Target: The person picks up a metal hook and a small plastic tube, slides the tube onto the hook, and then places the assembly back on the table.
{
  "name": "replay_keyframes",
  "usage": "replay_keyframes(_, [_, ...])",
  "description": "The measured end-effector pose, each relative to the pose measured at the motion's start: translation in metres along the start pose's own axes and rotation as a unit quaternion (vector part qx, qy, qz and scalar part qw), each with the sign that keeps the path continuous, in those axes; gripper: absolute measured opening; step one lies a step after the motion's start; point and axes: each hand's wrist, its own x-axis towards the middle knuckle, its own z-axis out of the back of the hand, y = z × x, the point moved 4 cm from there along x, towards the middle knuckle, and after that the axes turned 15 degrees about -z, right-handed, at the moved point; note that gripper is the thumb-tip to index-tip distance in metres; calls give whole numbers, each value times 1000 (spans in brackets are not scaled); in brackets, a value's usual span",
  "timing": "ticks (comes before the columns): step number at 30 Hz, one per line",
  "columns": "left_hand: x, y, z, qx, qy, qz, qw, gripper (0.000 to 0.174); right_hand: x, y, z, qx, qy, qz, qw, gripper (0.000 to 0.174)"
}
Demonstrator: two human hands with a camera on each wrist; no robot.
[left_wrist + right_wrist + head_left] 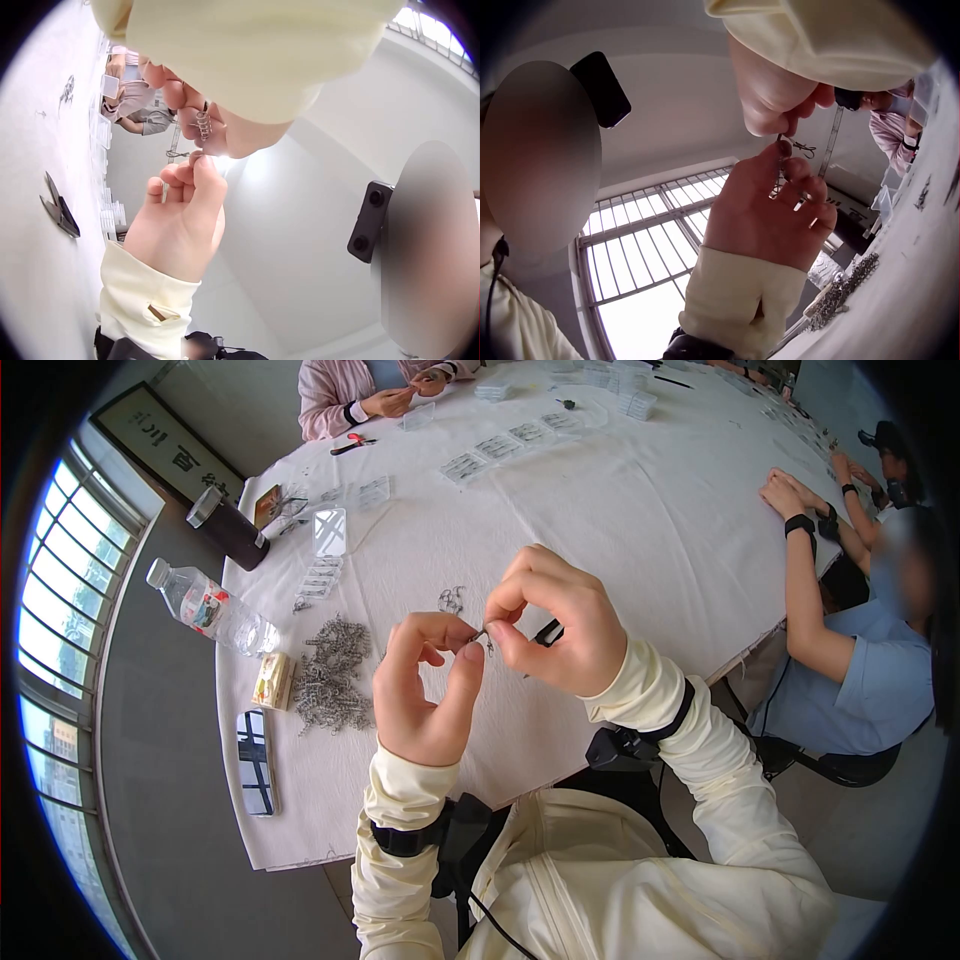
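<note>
Both hands meet above the table in the head view, fingertips nearly touching. My left hand (425, 695) and my right hand (570, 625) pinch a small metal treble hook (806, 150) between thumb and fingertips. Its prongs stick out beside the fingertips in the right wrist view. Shiny coiled metal (203, 124) shows against the left hand's fingers in the left wrist view. A small cluster of similar hooks (451, 599) lies on the cloth just beyond the hands. Black-handled pliers (61, 210) lie on the table, partly hidden behind the right hand in the head view.
Left of the hands lies a heap of metal hooks (335, 678), with a tissue pack (272, 681), phone (257, 762), water bottle (212, 607) and dark flask (230, 530) nearby. Clear plastic boxes (497, 448) stand farther back. Other people sit around the table.
</note>
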Motion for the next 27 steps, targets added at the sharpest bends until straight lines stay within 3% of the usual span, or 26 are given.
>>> replay_keyframes(4, [1,-2,-7,-102,-50,33,993,7,0,1,-2,-8,1,12,1000,12])
replay_keyframes(11, [0,-2,-4,-30,20,28,999,5,-1,2,-4,-31,3,31,999,13])
replay_keyframes(14, [0,0,-5,-57,0,33,998,5,-2,2,-4,-26,-3,35,999,13])
replay_keyframes(16, [-1,1,-6,-151,-23,90,984,6,-1,2,-4,-28,-4,37,999,13])
replay_keyframes(19, [-3,8,-6,-211,-39,106,971,7,-1,3,-4,-38,-11,46,998,13])
replay_keyframes(27, [-4,10,-4,-223,-40,115,967,7,-1,2,-4,-45,-20,56,997,13])
